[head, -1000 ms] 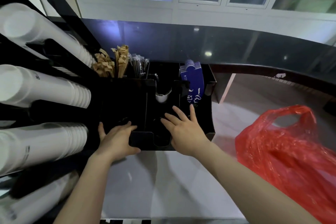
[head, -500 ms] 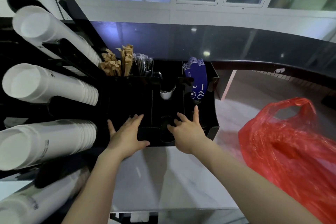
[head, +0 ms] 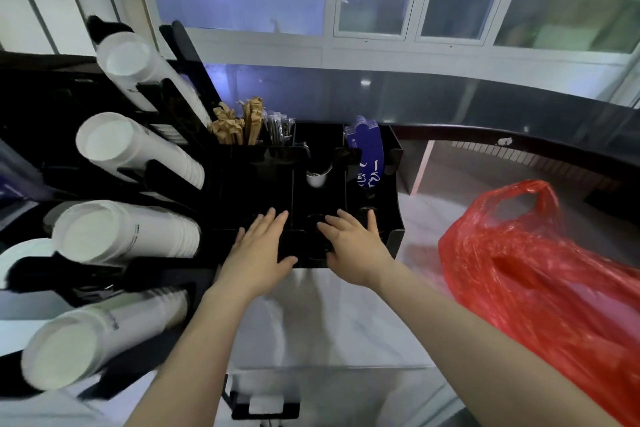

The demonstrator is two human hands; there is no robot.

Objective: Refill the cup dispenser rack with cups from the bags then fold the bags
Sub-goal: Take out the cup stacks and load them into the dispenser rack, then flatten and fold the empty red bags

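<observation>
Both hands lie flat on the front of a black organizer tray [head: 391, 163] that sits on the pale counter [head: 332, 319], toward its back edge. The left hand [head: 258, 253] has its grip spread, fingers straight over the tray's front left compartment and the thumb resting along the front lip. The right hand [head: 356, 246] is spread too, fingers fanned over the compartments just to the right; it looks to be pressing on round dark lids there, though the black-on-black makes that hard to be sure of. Neither hand holds anything.

The cup rack [head: 166, 170] stands at the counter's left edge, touching the tray, with five stacks of white paper cups [head: 128, 236] lying in its slots, bottoms facing out. A red plastic bag [head: 540, 281] slumps at the counter's right edge, well apart from the hands, its handle loop standing up. At the tray's back are brown paper packets [head: 239, 125], wrapped straws [head: 278, 128] and blue card sleeves [head: 367, 152].
</observation>
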